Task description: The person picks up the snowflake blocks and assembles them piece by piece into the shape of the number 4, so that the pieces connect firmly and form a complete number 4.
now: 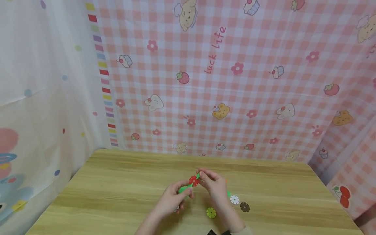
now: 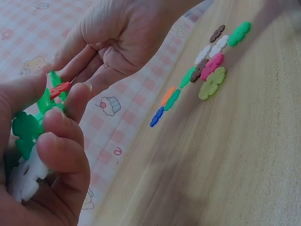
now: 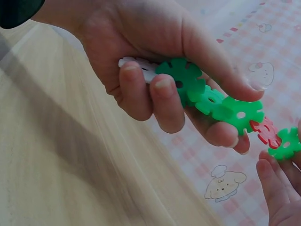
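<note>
My left hand (image 1: 173,197) grips a chain of slotted plastic snowflake discs. In the right wrist view a white disc (image 3: 146,70) lies against the palm, followed by several green discs (image 3: 181,82) and a red disc (image 3: 266,132) that juts past the fingertips. My right hand (image 1: 215,187) pinches a green disc (image 3: 287,143) at the chain's far end. That disc meets the red one's edge; how deep the slots sit cannot be told. Both hands are held above the wooden table (image 1: 117,182).
Loose discs lie on the table near my right forearm: yellow-green (image 1: 211,212), white (image 1: 234,199) and brown (image 1: 245,207). The left wrist view also shows pink (image 2: 212,66), orange (image 2: 168,95) and blue (image 2: 156,117) ones. A pink checked cloth (image 1: 199,98) hangs behind the table.
</note>
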A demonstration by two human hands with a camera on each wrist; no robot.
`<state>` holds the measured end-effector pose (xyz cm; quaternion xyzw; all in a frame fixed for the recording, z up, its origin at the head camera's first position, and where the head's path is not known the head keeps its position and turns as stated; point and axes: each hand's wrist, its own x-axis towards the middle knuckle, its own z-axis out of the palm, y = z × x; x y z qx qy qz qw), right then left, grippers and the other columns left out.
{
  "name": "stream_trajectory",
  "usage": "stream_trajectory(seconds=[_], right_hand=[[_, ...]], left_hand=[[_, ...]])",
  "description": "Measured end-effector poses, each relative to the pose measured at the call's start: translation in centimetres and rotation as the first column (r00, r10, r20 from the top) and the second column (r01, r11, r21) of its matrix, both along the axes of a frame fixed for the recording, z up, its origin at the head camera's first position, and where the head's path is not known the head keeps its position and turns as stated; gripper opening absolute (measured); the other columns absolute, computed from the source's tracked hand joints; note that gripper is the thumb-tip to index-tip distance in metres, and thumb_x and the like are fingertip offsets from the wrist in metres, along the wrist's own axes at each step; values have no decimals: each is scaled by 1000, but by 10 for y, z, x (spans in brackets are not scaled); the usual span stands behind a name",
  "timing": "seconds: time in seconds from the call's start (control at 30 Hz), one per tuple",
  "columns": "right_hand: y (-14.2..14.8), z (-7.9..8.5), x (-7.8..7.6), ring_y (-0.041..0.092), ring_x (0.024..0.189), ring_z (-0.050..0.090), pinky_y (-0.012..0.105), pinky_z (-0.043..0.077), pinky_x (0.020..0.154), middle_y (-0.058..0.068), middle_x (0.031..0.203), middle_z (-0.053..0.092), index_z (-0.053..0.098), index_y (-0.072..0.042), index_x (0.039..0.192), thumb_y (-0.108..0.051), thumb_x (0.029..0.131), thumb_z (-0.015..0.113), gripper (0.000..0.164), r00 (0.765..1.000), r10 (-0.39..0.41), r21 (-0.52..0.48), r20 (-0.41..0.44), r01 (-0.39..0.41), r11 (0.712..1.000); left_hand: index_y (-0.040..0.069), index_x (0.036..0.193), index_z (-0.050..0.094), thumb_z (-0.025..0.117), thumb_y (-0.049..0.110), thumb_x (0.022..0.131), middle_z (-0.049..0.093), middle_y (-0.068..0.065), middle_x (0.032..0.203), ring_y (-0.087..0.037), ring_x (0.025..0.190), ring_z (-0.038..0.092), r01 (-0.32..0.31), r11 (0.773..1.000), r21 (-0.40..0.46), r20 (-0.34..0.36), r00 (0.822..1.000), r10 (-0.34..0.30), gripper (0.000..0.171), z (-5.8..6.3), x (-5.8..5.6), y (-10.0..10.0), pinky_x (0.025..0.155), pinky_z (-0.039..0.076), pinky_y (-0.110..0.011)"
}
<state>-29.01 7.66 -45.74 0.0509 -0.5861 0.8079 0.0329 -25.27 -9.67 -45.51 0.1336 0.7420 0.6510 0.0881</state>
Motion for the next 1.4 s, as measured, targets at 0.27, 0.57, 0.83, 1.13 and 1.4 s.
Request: stream_trajectory(seconds=[0.27,0.57,0.83,1.13,1.4], right_hand=[[-1,-3,-1,26,103,65,36,52,87,26,115,63,64,11,112,-12,91,68,31,1000,-14,-2,12,14,1000],[-3,-4,0,24,100,67,36,53,86,26,114,64,62,13,113,-12,90,68,34,1000,-12,-12,23,13,1000],[-4,-6,1,26,102,66,36,52,88,21,111,66,64,9,113,-13,90,69,32,999,-2,-7,36,2,1000],[6,1,0,21,93,68,36,53,86,25,113,64,59,15,116,-13,94,64,36,998,55,93,13,-56,994],[15,5,-3,24,93,69,38,53,86,22,109,67,61,16,114,-18,96,62,39,989,145,198,25,-147,969]], left_hand=[[-4,133,51,61,30,96,68,-12,90,-6,45,43,-5,1000,21,15,1000,5,51,-1,-1,0,37,37,-18],[-7,132,50,59,24,97,67,-10,87,-4,44,40,12,998,63,28,1000,-14,47,-4,-2,-1,37,35,-17],[-5,133,50,60,26,97,66,-10,86,-4,43,40,7,996,87,61,998,-13,49,-4,-3,0,36,34,-17],[-2,137,46,57,26,98,65,-10,89,-7,48,48,51,991,124,120,991,-66,50,-3,-2,1,40,41,-19],[-3,138,44,57,30,97,63,-11,90,-9,52,51,98,989,106,153,982,-114,54,-5,-1,0,45,45,-20]])
